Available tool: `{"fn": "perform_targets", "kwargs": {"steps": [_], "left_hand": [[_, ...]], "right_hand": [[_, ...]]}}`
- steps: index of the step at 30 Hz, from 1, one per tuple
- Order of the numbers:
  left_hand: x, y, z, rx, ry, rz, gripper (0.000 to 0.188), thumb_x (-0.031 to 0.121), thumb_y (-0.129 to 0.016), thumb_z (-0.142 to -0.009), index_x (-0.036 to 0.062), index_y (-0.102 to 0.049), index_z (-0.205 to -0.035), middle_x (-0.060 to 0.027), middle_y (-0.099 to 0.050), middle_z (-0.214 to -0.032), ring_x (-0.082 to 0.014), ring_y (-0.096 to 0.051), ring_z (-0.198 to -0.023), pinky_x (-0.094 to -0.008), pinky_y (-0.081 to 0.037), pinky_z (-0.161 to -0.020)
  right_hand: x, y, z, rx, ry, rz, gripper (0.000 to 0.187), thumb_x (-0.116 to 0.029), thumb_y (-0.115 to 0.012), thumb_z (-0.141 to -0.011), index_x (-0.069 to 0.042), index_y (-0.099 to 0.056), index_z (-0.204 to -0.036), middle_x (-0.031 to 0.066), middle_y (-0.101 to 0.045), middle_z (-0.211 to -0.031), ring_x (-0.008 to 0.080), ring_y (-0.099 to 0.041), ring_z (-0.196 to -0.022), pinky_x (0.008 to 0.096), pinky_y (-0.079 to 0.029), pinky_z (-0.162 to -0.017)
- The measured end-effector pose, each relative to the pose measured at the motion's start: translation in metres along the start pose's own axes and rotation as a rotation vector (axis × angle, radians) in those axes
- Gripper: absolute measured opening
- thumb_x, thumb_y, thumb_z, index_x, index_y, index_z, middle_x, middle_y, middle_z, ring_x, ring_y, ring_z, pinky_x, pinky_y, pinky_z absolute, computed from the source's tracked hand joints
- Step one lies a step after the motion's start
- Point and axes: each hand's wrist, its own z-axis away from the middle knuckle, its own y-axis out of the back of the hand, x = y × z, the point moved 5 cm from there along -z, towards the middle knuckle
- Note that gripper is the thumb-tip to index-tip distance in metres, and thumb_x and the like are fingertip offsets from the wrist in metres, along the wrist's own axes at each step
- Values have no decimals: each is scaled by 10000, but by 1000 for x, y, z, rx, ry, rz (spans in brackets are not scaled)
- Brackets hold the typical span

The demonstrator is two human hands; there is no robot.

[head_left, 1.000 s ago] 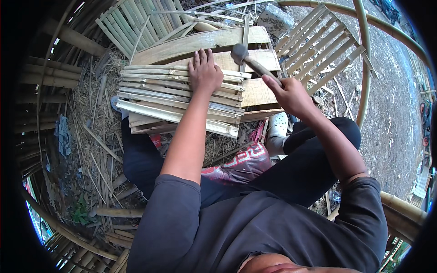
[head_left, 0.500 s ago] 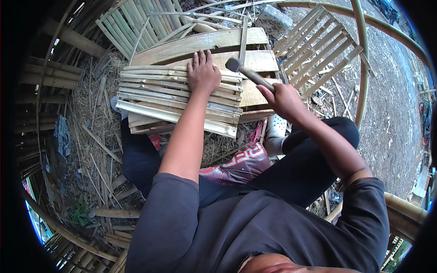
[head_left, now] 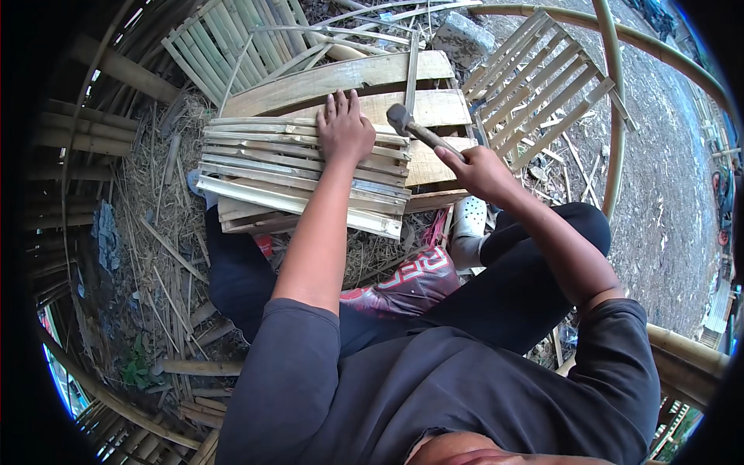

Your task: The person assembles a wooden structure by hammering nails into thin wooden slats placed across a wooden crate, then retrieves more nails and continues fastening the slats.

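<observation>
A panel of narrow bamboo slats [head_left: 263, 164] lies on a low bench of wide wooden planks [head_left: 333, 80]. My left hand [head_left: 345, 136] rests flat on the slats near their far right part, fingers stretched out and a little apart. In my right hand [head_left: 482, 172] is a hammer [head_left: 425, 136], its handle gripped near the end. The hammer's head hovers by the right ends of the slats, and I cannot tell whether it touches them. Any nail at that spot is too small to make out.
A slatted bamboo panel [head_left: 236, 46] leans at the far left, another slatted frame [head_left: 542, 85] stands at the far right. Beyond the bench lies a concrete block [head_left: 463, 39]. A curved bamboo pole [head_left: 616, 116] rises at right. A printed sack [head_left: 418, 279] lies between my legs.
The hammer head has dropped slightly toward the slat ends, with my right hand moving a little nearer. My left hand stays on the slats.
</observation>
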Motion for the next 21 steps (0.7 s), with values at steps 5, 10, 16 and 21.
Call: {"fn": "perform_targets", "kwargs": {"steps": [5, 10, 16, 21], "left_hand": [[-6, 0, 2, -77, 32, -23, 647, 301, -410, -978, 130, -322, -1596, -113, -276, -1670, -283, -225, -1552, -480, -147, -1252], [2, 8, -4, 32, -13, 18, 651, 291, -408, -970, 130, -323, -1596, -117, -288, -1665, -281, -228, -1551, -478, -138, -1257], [-1, 6, 4, -32, 14, -40, 642, 279, -357, -986, 140, -291, -1609, -117, -275, -1670, -283, -227, -1553, -473, -169, -1253], [4, 5, -1, -22, 0, -43, 645, 283, -367, -984, 146, -293, -1610, -115, -281, -1669, -285, -234, -1550, -482, -175, -1249]], "right_hand": [[-40, 22, 35, 228, 401, -167, 642, -541, -599, -979, 72, -687, -808, 223, -611, -598, 392, -639, -581, 482, -510, -624], [-1, 0, 2, 108, 132, 215, 682, -579, -555, -989, 63, -704, -813, 256, -671, -688, 436, -686, -664, 514, -542, -659], [-1, 8, 5, 77, 49, -17, 778, -654, -517, -986, 80, -685, -788, 183, -608, -626, 296, -619, -604, 455, -490, -604], [8, -1, 0, 86, 9, 20, 811, -696, -521, -968, 64, -635, -707, 91, -516, -529, 197, -530, -510, 432, -440, -514]]}}
